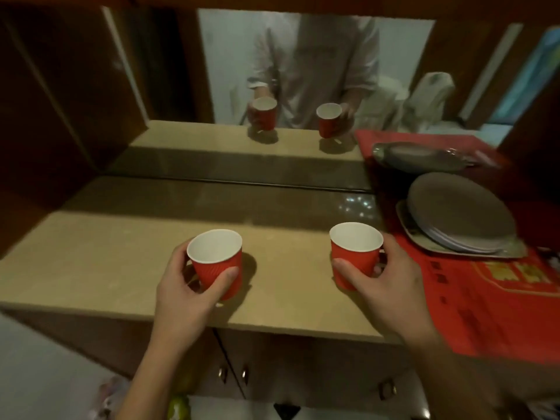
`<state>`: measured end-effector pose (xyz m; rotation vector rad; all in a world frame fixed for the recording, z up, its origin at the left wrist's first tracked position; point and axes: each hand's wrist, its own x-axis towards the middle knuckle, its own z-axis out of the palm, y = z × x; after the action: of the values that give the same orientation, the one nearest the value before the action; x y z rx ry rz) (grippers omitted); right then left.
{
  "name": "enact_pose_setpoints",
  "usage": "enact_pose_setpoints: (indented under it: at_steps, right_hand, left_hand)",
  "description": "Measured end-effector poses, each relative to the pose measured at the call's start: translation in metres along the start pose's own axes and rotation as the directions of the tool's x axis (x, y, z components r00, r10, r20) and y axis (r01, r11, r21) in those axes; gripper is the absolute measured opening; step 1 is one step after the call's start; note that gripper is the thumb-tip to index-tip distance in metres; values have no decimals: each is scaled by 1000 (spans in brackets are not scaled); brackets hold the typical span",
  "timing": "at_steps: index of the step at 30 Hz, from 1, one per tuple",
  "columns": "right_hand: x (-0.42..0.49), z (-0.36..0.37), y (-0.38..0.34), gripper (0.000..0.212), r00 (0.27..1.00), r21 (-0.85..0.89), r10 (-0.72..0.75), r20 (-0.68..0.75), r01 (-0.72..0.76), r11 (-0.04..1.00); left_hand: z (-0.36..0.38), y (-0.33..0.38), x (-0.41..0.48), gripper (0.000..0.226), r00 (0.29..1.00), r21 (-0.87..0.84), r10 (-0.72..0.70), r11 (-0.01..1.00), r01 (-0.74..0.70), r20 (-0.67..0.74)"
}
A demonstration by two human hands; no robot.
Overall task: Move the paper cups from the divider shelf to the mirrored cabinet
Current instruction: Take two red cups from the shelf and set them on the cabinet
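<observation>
Two red ribbed paper cups with white insides stand upright over the beige stone top (pixel 121 262) of the mirrored cabinet. My left hand (pixel 185 295) wraps around the left cup (pixel 216 262). My right hand (pixel 385 283) grips the right cup (pixel 354 253) from its right side. Both cups are empty. Whether their bases touch the counter I cannot tell. The mirror (pixel 303 71) at the back shows both cups and both hands reflected.
A stack of grey plates on a tray (pixel 460 219) sits on a red printed sheet (pixel 491 304) at the right. Dark wooden walls flank the niche. Cabinet doors with metal knobs (pixel 233 374) lie below the counter edge.
</observation>
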<state>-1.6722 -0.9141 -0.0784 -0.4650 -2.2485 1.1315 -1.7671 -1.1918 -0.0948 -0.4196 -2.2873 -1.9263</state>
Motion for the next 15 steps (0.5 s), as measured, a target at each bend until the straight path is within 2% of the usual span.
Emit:
enact_pose_setpoints:
  at_steps: [6, 11, 15]
  right_hand:
    - [11, -17, 30, 64, 992, -7, 72, -108, -73, 997]
    - [29, -16, 38, 75, 988, 45, 118, -101, -114, 992]
    - [40, -9, 37, 74, 990, 32, 116, -85, -114, 993]
  left_hand:
    - [49, -2, 29, 65, 994, 27, -7, 1000, 4, 111]
    - [74, 0, 48, 69, 986, 29, 0, 1000, -5, 164]
    - [91, 2, 59, 73, 981, 64, -14, 998, 2, 196]
